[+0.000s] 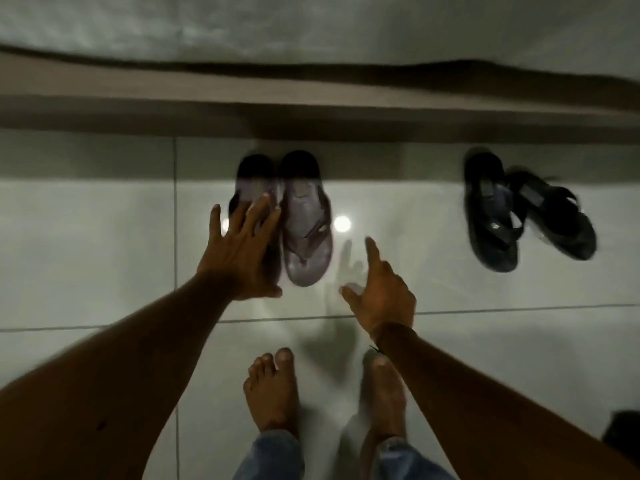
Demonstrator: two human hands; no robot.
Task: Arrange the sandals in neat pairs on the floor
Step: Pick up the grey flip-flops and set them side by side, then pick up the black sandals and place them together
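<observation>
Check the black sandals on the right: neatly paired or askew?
Askew. The black sandals overlap, one angled across the other, unlike the grey pair lying parallel near the left hand.

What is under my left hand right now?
The left hand covers the left grey flip-flop of the pair; only its heel end shows. Its strap and toe end are hidden, so contact is unclear.

floor tiles: glossy, smooth, reflective | purplish sandals at 12: rubbery, matt | black sandals at 2: slight sheen | jeans: denim cloth
</observation>
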